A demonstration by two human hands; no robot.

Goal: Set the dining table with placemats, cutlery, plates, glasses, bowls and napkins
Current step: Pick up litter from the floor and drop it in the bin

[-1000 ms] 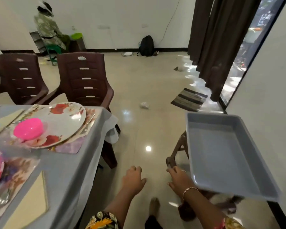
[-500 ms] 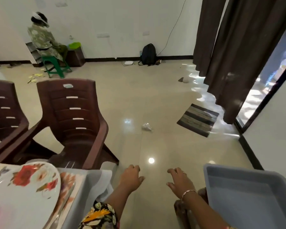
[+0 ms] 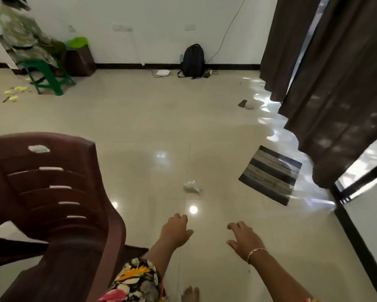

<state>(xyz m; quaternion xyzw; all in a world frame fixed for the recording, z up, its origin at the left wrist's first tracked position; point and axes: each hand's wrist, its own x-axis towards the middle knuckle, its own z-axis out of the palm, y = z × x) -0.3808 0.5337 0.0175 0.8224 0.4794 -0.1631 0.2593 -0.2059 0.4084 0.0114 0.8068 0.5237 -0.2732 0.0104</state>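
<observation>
My left hand (image 3: pixel 175 231) hangs in front of me over the tiled floor, fingers loosely curled, holding nothing. My right hand (image 3: pixel 244 238), with a bracelet at the wrist, is beside it, fingers relaxed and spread, also holding nothing. No table, plates, placemats or tray show in the head view now. A dark brown plastic chair (image 3: pixel 50 205) stands at my lower left, its back towards me.
A crumpled clear wrapper (image 3: pixel 191 186) lies on the floor ahead. A striped doormat (image 3: pixel 270 174) lies by the dark curtains (image 3: pixel 335 83) at the right. A black backpack (image 3: pixel 193 61) leans on the far wall. A person sits on a green stool (image 3: pixel 46 77) at the far left.
The view has swung up and away from the table: the plates, pink bowls and grey tray have left the frame. Both hands stay low, holding nothing.
</observation>
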